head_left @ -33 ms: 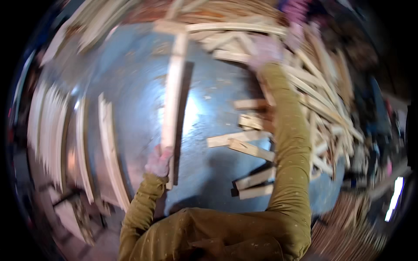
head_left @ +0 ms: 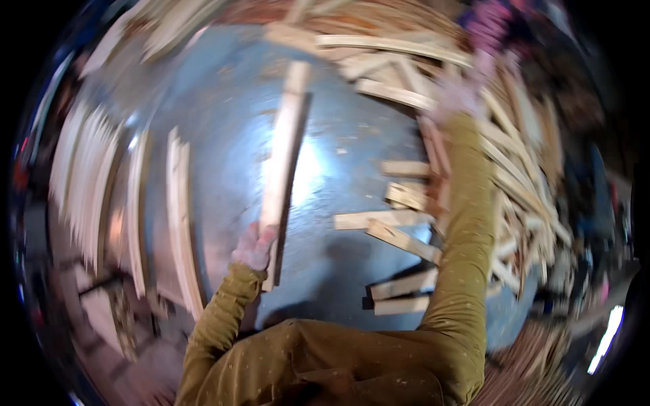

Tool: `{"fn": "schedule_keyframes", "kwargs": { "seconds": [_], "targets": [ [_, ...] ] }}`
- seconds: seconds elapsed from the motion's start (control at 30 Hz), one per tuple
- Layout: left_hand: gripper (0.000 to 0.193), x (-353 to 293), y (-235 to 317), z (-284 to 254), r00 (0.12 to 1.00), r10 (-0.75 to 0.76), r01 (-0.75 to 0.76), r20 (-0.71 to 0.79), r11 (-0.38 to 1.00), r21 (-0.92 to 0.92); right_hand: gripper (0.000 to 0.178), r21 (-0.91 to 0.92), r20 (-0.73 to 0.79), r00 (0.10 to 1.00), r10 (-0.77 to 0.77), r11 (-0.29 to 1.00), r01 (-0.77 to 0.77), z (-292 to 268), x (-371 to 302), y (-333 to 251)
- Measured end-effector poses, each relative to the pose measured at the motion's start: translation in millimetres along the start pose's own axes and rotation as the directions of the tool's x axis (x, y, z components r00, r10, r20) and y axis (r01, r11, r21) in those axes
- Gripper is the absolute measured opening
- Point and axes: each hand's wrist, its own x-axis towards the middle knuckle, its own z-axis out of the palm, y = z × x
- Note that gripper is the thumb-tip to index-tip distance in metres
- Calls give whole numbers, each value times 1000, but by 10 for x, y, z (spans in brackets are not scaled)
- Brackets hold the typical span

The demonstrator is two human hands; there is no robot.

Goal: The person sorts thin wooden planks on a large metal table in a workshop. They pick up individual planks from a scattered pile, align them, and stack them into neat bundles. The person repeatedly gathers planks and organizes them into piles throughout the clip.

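My left hand (head_left: 254, 246) is closed around the near end of a pale wooden strip (head_left: 288, 128). That strip points away from me over the blue table, with its dark shadow along its right side. On the far right, my right hand (head_left: 457, 98) reaches out to a heap of wooden strips (head_left: 521, 166). Its fingers are smeared by motion, so whether it grips one is unclear. One strip (head_left: 393, 93) ends right beside it. Short wood offcuts (head_left: 382, 220) lie left of my right forearm.
Long strips (head_left: 179, 216) stand in rows at the left, including a dense stack (head_left: 84, 183). More boards (head_left: 183, 27) lie at the far left. Another person's pink sleeve (head_left: 489, 27) shows across the heap. The blue table (head_left: 223, 95) has wood crumbs on it.
The view has shifted a little. My right hand has moved further right over the heap. My left hand keeps its hold on the strip.
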Motion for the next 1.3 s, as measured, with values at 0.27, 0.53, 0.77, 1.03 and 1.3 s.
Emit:
{"fn": "schedule_keyframes", "kwargs": {
  "seconds": [0.27, 0.53, 0.77, 1.03, 1.3],
  "targets": [
    [60, -485, -269, -307, 705, -696, 709, 134, 694, -124, 52, -122, 382, 916, -124, 976, 182, 327, -651, 608],
    [87, -745, -609, -965, 662, -724, 728, -195, 559, 396, 59, 497, 386, 739, -552, 799, 337, -1141, -1785, -779],
    [83, -532, -212, -814, 818, -438, 348, -373, 893, -286, 46, 854, 269, 569, -777, -81, -514, -768, -1527, -2105],
    [44, -627, -105, -384, 776, -281, 608, 565, 91, -789, 100, 157, 445, 675, 588, 691, -705, -925, -2753, -1791],
    [70, -787, -110, -918, 653, -753, 737, 83, 656, 163, 44, 905, 420, 806, 417, -130, -405, 204, -3676, -1260]
  ]
}}
